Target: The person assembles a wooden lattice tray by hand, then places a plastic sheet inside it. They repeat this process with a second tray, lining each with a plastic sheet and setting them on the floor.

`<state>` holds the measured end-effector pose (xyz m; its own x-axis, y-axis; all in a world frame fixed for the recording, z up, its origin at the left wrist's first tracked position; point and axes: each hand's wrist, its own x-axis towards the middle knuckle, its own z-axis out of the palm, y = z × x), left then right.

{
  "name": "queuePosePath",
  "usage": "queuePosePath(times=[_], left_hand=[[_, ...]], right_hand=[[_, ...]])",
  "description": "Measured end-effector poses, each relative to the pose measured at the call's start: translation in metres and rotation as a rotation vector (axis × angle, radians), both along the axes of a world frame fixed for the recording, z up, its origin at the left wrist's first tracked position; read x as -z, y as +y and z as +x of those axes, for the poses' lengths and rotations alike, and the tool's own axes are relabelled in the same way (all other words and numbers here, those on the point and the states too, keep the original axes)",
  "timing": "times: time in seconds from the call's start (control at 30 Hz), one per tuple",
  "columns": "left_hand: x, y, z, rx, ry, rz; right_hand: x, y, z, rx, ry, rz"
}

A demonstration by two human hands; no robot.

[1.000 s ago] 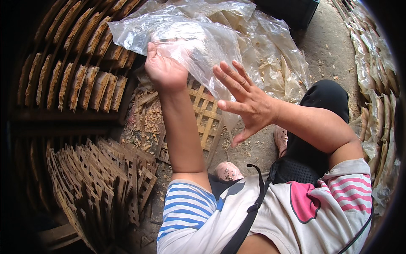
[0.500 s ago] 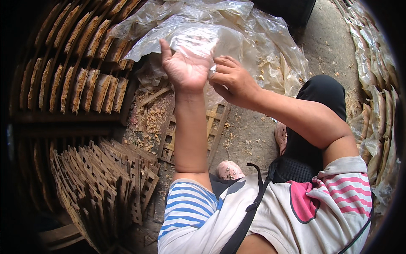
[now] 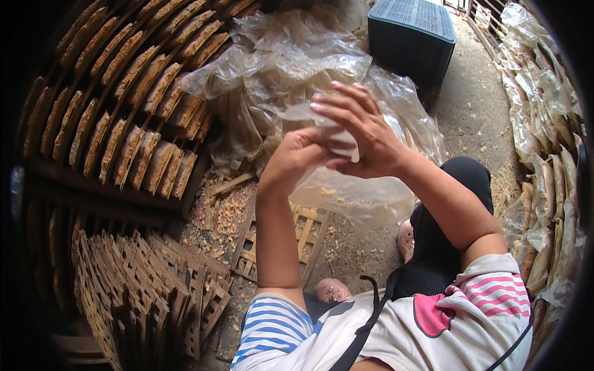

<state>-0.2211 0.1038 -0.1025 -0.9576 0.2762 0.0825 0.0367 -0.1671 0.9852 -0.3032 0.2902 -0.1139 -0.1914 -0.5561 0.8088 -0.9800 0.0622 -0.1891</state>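
My left hand (image 3: 298, 159) is raised before me, its fingers closed and partly smeared by motion, on a piece of thin clear plastic (image 3: 365, 195). Whether this plastic is a bag or a sheet I cannot tell. It hangs below both hands, over the slatted wooden tray on the floor. Close against the left fingertips is my right hand (image 3: 368, 133), its fingers stretched out and apart. A pale fold of the plastic shows between the two palms. Behind the hands lies a large heap of crumpled clear plastic (image 3: 272, 68).
At left, a rack holds rows of crumbly brown slabs (image 3: 130, 151) on edge. Below it leans a stack of slatted wooden trays (image 3: 136, 284); one slatted tray (image 3: 306, 226) lies on the crumb-strewn floor. A dark crate (image 3: 408, 46) stands far right. Plastic-covered slabs (image 3: 541, 204) line the right side.
My left hand has gone from palm up with plastic over its fingers to a closed grip. My right hand has opened from a pinch. The plastic now hangs lower; the view has shifted, showing more crate.
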Motion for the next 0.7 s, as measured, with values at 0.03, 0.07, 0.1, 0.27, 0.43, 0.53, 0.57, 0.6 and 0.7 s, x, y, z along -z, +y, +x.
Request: queuePosePath(times=[0.03, 0.07, 0.1, 0.27, 0.43, 0.53, 0.57, 0.6, 0.7], left_hand=[[0.0, 0.0, 0.0, 0.078, 0.02, -0.034], [-0.002, -0.002, 0.003, 0.142, 0.032, -0.079], [-0.004, -0.004, 0.004, 0.122, 0.061, -0.118], [-0.011, 0.002, 0.015, 0.037, 0.057, -0.156], [0.008, -0.021, -0.003, 0.196, -0.04, -0.389], [0.01, -0.016, 0.002, 0.076, -0.137, 0.005], [0.011, -0.012, -0.001, 0.03, -0.134, 0.105], [0.012, -0.01, -0.004, -0.021, -0.172, 0.153], [0.019, -0.011, -0.006, -0.192, -0.239, 0.278]], right_hand=[[-0.003, 0.008, -0.009, -0.08, 0.003, 0.132], [-0.007, 0.009, -0.011, -0.109, 0.003, 0.226], [-0.011, 0.011, -0.01, -0.136, 0.002, 0.319], [-0.016, 0.016, -0.03, -0.067, -0.058, 0.181], [-0.016, 0.025, -0.08, 0.126, 0.016, 0.136], [-0.01, 0.009, -0.095, 0.344, 0.15, 0.042], [-0.011, -0.003, -0.088, 0.461, 0.219, -0.105], [-0.009, -0.01, -0.078, 0.571, 0.206, -0.174], [0.011, -0.032, -0.01, 0.284, 0.184, -0.243]])
